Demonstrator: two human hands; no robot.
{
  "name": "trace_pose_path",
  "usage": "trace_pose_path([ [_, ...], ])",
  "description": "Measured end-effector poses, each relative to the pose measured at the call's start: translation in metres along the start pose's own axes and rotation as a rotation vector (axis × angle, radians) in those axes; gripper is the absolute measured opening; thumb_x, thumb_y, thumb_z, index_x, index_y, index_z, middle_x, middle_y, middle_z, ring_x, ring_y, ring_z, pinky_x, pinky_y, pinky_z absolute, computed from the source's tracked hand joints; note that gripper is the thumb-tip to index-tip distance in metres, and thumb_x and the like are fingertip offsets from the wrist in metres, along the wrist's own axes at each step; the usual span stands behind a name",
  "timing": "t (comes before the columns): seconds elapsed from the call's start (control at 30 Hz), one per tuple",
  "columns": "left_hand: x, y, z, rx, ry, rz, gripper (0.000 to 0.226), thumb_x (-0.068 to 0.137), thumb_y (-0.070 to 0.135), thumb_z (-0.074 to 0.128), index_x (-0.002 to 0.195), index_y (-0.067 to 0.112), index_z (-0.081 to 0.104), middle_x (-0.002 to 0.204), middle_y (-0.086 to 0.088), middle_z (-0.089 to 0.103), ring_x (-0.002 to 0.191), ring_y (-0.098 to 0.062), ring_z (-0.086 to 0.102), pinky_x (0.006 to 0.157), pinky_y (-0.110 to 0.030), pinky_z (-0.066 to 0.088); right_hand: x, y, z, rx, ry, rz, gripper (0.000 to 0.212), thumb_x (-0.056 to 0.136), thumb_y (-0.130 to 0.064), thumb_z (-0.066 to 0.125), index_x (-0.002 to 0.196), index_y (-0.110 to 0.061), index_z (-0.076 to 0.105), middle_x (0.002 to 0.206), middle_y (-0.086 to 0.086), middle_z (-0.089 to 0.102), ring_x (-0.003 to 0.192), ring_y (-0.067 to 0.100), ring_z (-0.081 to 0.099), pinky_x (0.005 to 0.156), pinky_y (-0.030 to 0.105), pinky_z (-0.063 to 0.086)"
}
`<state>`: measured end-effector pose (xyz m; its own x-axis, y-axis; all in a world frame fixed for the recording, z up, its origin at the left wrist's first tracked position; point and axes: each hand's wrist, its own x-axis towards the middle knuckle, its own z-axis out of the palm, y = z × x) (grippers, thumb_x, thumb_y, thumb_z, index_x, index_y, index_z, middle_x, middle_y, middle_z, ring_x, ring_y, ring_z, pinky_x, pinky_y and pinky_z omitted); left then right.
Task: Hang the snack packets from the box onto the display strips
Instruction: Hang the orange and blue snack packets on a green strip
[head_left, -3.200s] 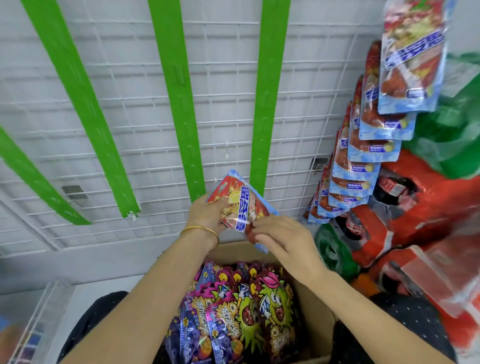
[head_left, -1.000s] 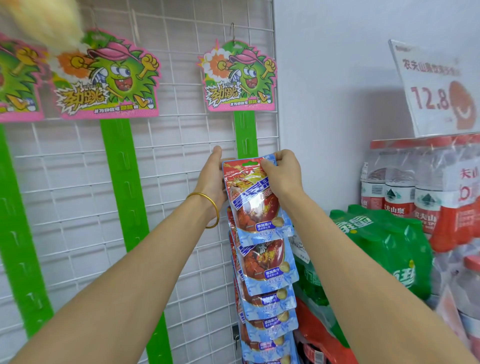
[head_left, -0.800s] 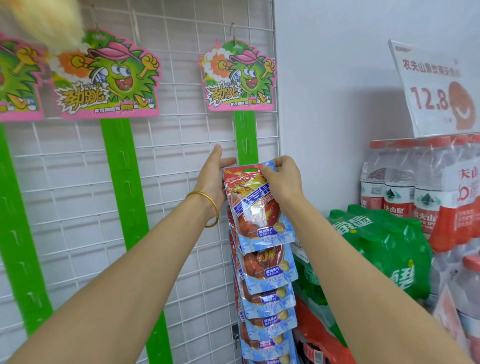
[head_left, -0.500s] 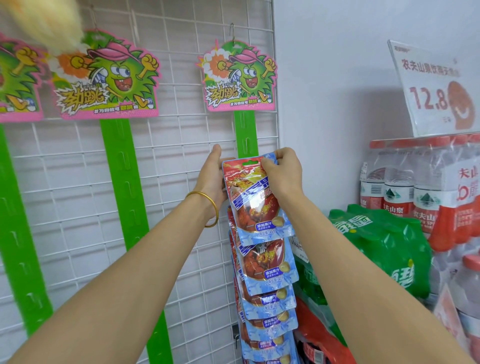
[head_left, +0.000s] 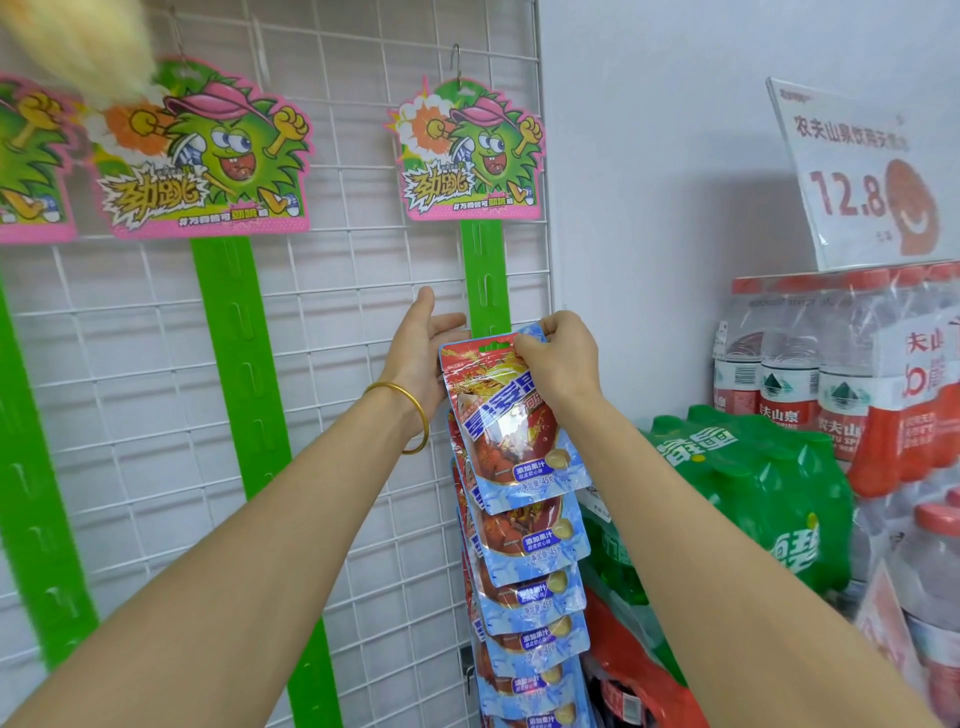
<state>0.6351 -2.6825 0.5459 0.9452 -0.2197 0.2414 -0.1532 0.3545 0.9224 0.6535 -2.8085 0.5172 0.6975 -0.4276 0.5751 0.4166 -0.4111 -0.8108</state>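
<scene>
Just right of centre frame: pinching the top right corner of the snack packet (head_left: 511, 415) with the right hand (head_left: 561, 364), fingers curled over the sealed header beside the hang slot (head_left: 496, 345). Held flat against the green display strip (head_left: 485, 280), at the lower end of its bare stretch and directly above a column of hung packets (head_left: 530, 540) running down to the bottom edge of the frame. Left hand (head_left: 421, 358) straight-fingered beside the packet's upper left edge, gripping nothing, reaching in toward the strip; touching strip or packet, hard to tell.

Likely very light and limp: thin glossy film, soft contents, crinkly and a little slick. Little to break, but easy to fold, and probably weakest in the film round the slot. Best taken by the stiffer header on both sides of the slot, never by the belly, so as to keep the slot taut and open for the strip's tab. Once hooked, better let go gently than tug downward.

Far right of frame: shrink-wrapped water bottles (head_left: 810, 374) and green soda packs (head_left: 753, 483), well apart from the work.
</scene>
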Motion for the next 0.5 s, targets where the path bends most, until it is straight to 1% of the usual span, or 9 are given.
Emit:
trace_pose_path([
  [0.07,0.001,0.0,-0.001,0.031,0.01,0.0,0.062,0.095,0.05,0.028,0.129,0.001,0.042,0.094,-0.01,0.061,0.08,-0.019,0.06,0.068,-0.03,0.049,-0.001,-0.002,0.0,0.056,0.022,-0.014,0.016,0.085,-0.017,0.06,0.08,-0.014,0.045,0.075,0.0,0.053,0.077,0.021,0.056,0.067,0.033,0.045],
  [0.17,0.004,-0.001,-0.002,0.099,0.036,0.002,0.063,0.094,0.054,0.028,0.127,0.003,0.047,0.093,-0.009,0.062,0.079,-0.017,0.059,0.072,-0.029,0.046,0.002,-0.008,0.0,0.126,0.059,-0.035,0.021,0.083,-0.024,0.066,0.081,-0.016,0.046,0.079,0.002,0.058,0.079,0.023,0.062,0.073,0.04,0.051],
  [0.27,0.004,-0.001,-0.001,0.097,0.037,0.006,0.06,0.094,0.054,0.028,0.123,0.005,0.049,0.088,-0.008,0.062,0.075,-0.015,0.058,0.069,-0.028,0.046,0.005,-0.014,0.0,0.088,0.088,-0.063,0.023,0.082,-0.027,0.067,0.083,-0.015,0.047,0.076,-0.002,0.055,0.081,0.025,0.061,0.074,0.041,0.051],
  [0.33,0.005,-0.001,-0.001,0.102,0.04,0.005,0.06,0.094,0.054,0.028,0.123,0.006,0.049,0.089,-0.008,0.063,0.077,-0.016,0.059,0.072,-0.029,0.046,0.006,-0.015,0.001,0.055,0.088,-0.073,0.022,0.083,-0.027,0.065,0.082,-0.015,0.046,0.076,-0.001,0.054,0.082,0.025,0.061,0.074,0.041,0.05],
  [0.43,0.005,-0.001,-0.003,0.105,0.034,0.003,0.063,0.093,0.055,0.028,0.125,0.005,0.049,0.095,-0.01,0.063,0.08,-0.017,0.059,0.075,-0.029,0.047,0.005,-0.014,0.002,0.021,0.085,-0.071,0.02,0.084,-0.025,0.063,0.081,-0.015,0.046,0.072,-0.005,0.051,0.077,0.021,0.057,0.07,0.037,0.047],
  [0.5,0.006,-0.001,-0.004,0.101,0.029,0.002,0.064,0.093,0.056,0.028,0.126,0.004,0.048,0.098,-0.011,0.063,0.081,-0.018,0.06,0.078,-0.031,0.047,0.003,-0.011,0.002,0.0,0.08,-0.066,0.02,0.084,-0.026,0.063,0.081,-0.014,0.047,0.072,-0.004,0.051,0.075,0.019,0.055,0.069,0.036,0.046],
])
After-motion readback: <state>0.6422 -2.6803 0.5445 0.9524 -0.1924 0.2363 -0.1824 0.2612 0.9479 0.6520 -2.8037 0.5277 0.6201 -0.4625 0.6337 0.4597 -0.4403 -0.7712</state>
